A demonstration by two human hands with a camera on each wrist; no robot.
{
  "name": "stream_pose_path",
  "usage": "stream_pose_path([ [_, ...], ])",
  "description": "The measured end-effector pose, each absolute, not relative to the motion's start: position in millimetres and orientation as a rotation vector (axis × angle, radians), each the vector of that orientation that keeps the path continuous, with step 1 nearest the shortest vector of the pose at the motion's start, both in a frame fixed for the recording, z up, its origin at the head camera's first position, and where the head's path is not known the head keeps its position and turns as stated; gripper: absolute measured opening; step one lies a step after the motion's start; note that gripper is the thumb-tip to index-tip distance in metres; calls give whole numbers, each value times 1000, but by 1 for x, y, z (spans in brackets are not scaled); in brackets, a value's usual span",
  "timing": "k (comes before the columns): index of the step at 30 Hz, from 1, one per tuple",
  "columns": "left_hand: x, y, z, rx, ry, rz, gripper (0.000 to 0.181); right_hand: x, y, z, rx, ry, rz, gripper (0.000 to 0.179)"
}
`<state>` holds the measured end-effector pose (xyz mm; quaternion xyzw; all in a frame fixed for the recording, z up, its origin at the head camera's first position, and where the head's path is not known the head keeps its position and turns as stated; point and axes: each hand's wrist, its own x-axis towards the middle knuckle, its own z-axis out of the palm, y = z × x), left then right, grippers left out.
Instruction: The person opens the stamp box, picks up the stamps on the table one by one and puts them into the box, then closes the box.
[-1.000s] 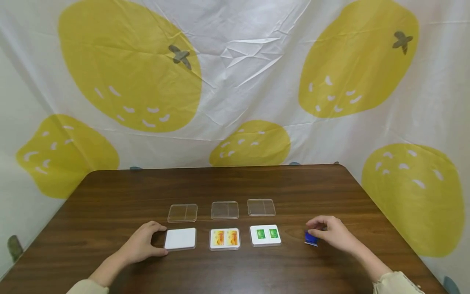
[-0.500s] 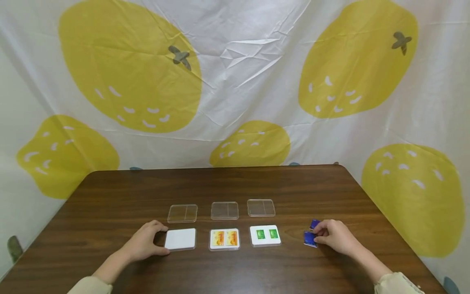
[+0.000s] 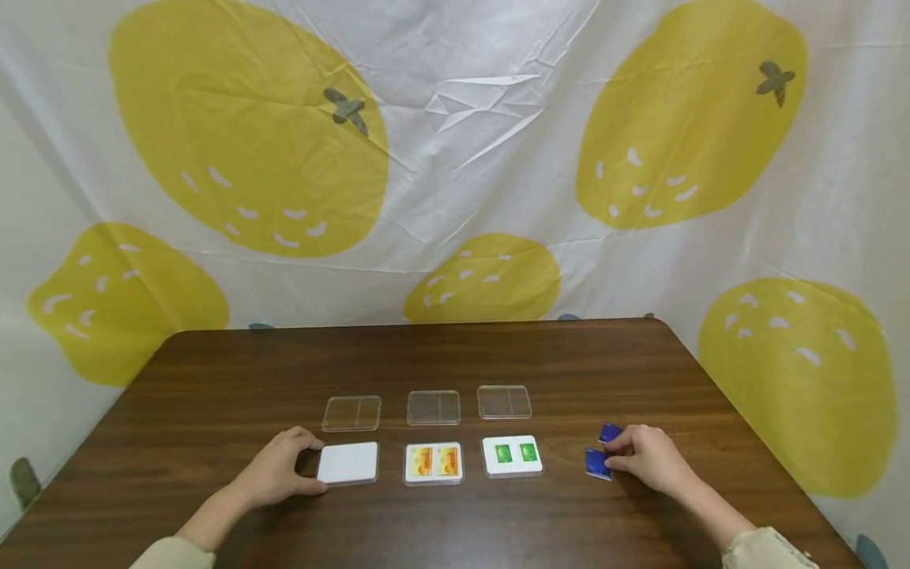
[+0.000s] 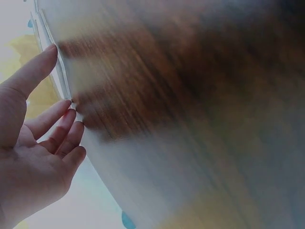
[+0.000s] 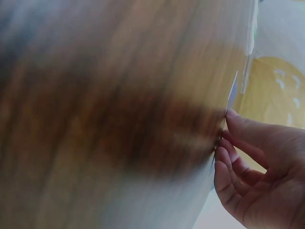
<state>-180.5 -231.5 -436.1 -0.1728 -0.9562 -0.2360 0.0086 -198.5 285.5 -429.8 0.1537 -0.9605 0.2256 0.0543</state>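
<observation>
In the head view my left hand (image 3: 273,472) spans the left edge of a clear case (image 3: 378,474) with a white insert (image 3: 347,463). Its thumb rests at the near corner and its fingers at the far one. In the left wrist view the fingertips (image 4: 54,50) touch that edge without wrapping round it. My right hand (image 3: 650,456), at the right, pinches a small blue stamp-like square (image 3: 598,464) by its right edge. A second blue square (image 3: 609,432) lies just behind, partly covered by the fingers. The right wrist view shows the held square (image 5: 232,91) edge-on, beyond the thumb.
A case with two orange pictures (image 3: 434,462) and one with two green pictures (image 3: 513,456) stand in a row beside the white one. Behind them lie three clear lids (image 3: 434,407) on the brown wooden table (image 3: 426,356). A lemon-patterned curtain (image 3: 483,182) hangs behind.
The blue squares, largely hidden under my right hand and seen as one before, now show as two, one behind the other. My right hand has drawn slightly back. The left hand has hardly moved.
</observation>
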Motion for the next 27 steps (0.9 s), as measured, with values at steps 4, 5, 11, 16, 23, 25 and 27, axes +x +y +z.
stream_pose_path([
  [4, -181, -231, -436, -536, -2985, -733, 57, -197, 283, -431, 476, -2887, 618, 16],
  [5, -181, -231, -436, -536, -2983, -733, 57, -197, 283, -432, 484, -2878, 602, 15],
  [11, -180, -231, -436, -534, -2984, -734, 58, -194, 280, -433, 499, -2838, 552, 8],
  [16, -180, -232, -436, -536, -2982, -735, 58, -193, 279, -433, 508, -2819, 550, 8],
  [23, -179, -231, -436, -526, -2977, -747, 57, -193, 280, -434, 538, -2790, 588, 6],
  [25, -179, -231, -436, -520, -2976, -741, 56, -193, 281, -434, 512, -2802, 608, 6],
  [27, -179, -231, -437, -515, -2976, -731, 56, -193, 280, -435, 480, -2821, 639, 6],
])
